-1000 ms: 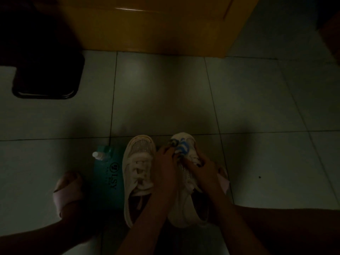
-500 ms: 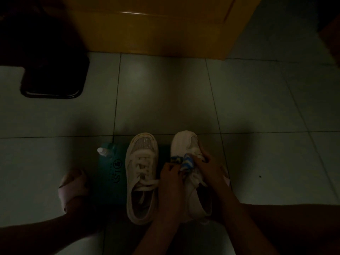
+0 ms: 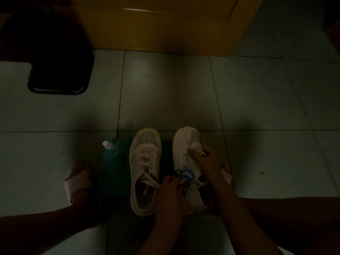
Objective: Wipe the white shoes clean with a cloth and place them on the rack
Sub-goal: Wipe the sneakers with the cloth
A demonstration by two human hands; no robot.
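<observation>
Tiled floor [image 3: 165, 92], dim. Left hand [image 3: 170, 188] fingers pinch cloth [image 3: 184, 174]; right hand [image 3: 206, 162] clamps shoe [image 3: 185, 144] at 6 o'clock. Risk: poor light hides missed dirt

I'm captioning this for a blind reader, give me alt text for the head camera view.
A left hand rubs a blue-and-white cloth on the right white shoe, steadied by the right hand. The other shoe rests beside it on a teal mat, dim tiled floor around.

Very dim, murky; faint glare on floor tiles [image 3: 147, 78]; corners black, wide-angle bending.
</observation>
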